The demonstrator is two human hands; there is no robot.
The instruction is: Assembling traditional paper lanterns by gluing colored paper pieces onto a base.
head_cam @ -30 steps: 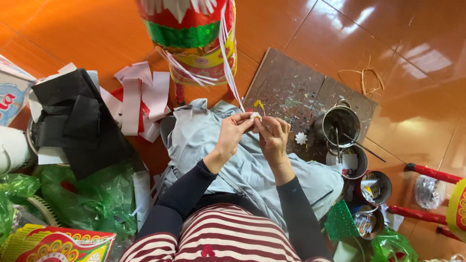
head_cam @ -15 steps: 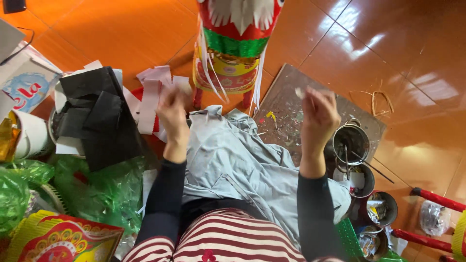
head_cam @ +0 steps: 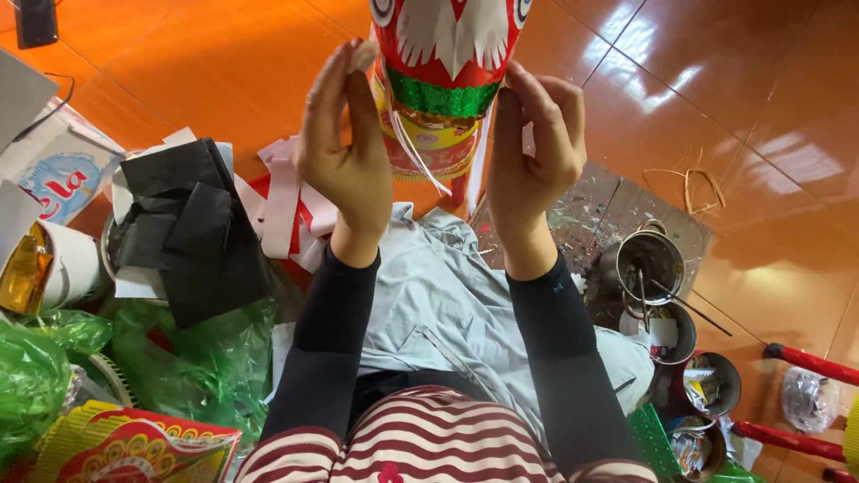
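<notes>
Paper-covered red, green and white lantern figure (head_cam: 445, 80): I'm lifting both hands up from my lap, left hand (head_cam: 347, 148) pinching a pale scrap, right hand (head_cam: 534, 148) half-curled against its side.

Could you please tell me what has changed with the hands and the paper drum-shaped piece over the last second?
Both hands rose from the lap to the decorated paper cylinder. The left hand now pinches a small pale bit at its fingertips; the right hand touches the cylinder's edge by the white strips. The grey cloth, black paper and metal pots stayed put.
</notes>
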